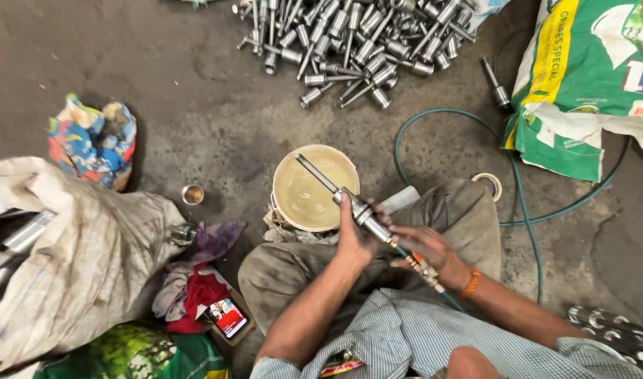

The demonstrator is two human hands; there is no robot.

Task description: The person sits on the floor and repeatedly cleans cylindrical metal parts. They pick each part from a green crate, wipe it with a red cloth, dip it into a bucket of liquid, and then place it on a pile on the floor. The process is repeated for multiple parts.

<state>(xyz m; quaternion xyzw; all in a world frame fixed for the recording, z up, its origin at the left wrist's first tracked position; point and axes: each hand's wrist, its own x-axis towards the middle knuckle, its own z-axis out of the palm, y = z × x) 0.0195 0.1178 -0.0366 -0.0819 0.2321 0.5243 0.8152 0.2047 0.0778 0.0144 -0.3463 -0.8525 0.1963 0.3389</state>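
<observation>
Both hands work 1 metal rod point(349, 200). Left hand point(356, 235) is wrapped around its thick collar, tilting the thin end over 1 bucket point(286, 210) of cloudy liquid just ahead, likely so drips land inside. Right hand point(427, 249) is closed on an air nozzle point(423, 267) pressed to the rod's rear end, fed by 1 green hose point(521, 203) looping off to the right. Well ahead of both hands lies 1 pile of similar rods point(356, 42), too many to count; 1 phone point(228, 317) rests left of the left forearm.
</observation>
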